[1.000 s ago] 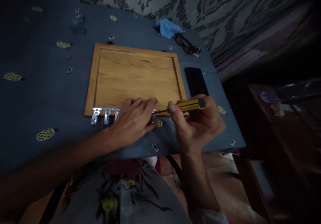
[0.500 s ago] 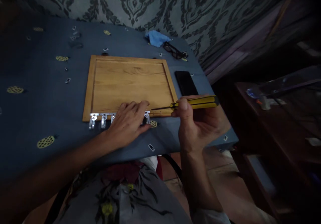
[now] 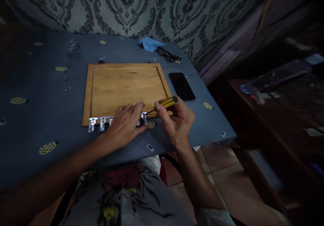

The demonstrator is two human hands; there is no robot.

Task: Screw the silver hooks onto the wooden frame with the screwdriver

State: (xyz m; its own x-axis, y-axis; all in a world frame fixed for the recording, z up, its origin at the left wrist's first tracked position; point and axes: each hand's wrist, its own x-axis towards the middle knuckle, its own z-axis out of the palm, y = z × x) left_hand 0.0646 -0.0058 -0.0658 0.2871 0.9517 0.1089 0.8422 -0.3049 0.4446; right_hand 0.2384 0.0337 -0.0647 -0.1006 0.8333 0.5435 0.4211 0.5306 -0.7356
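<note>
A wooden framed board (image 3: 126, 87) lies flat on the table, and a silvery metal hook rail (image 3: 102, 121) with several hooks runs along its near edge. My left hand (image 3: 124, 123) is over the middle of the rail, fingers on top and thumb at the near side, holding it against the board; the rail's middle is hidden beneath the hand. In my right hand (image 3: 178, 119) is a yellow and black screwdriver (image 3: 167, 102), tilted, its tip at the rightmost hook. Whether the tip sits in a screw I cannot tell.
Right of the board lies a black phone (image 3: 182, 86). Behind it are dark glasses (image 3: 167, 54) and a blue cloth (image 3: 151, 44). Small metal pieces (image 3: 73, 47) sit at the back left of the blue tablecloth (image 3: 45, 118). A dark cabinet (image 3: 258, 111) stands to the right.
My right hand has moved left with the screwdriver, bringing its tip to the rightmost hook. My left hand stays on the rail. The view has shifted slightly.
</note>
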